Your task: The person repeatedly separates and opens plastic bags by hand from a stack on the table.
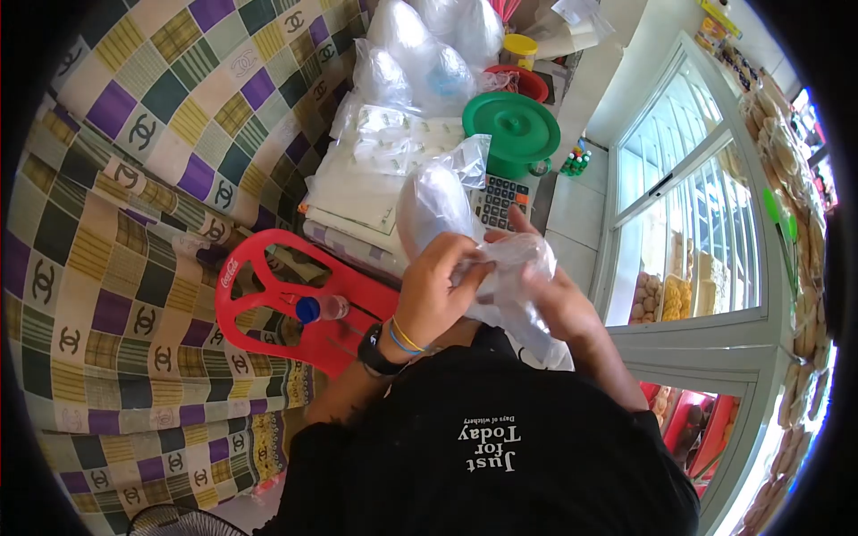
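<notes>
A crumpled clear plastic bag (511, 308) is held in front of my chest, between both hands. My left hand (444, 281), with a dark watch and thin bands at the wrist, pinches its edge between thumb and fingers. On the other side my right hand (559, 290) grips the same bag, its fingers partly covered by the film. Just beyond my left hand stands a bulging, filled clear plastic bag (435, 210), its loose top spread toward the green bucket. What fills it is hard to make out. A calculator (502, 201) lies just past my hands.
Several filled plastic bags (393, 71) stand at the back, behind stacked packs of plastic bags (380, 143). Near them are a green lidded bucket (511, 125), a red basin (527, 82) and a yellow tub (519, 52). A red chair (259, 326) holds a blue-capped bottle (322, 309). A glass cabinet (684, 196) stands right.
</notes>
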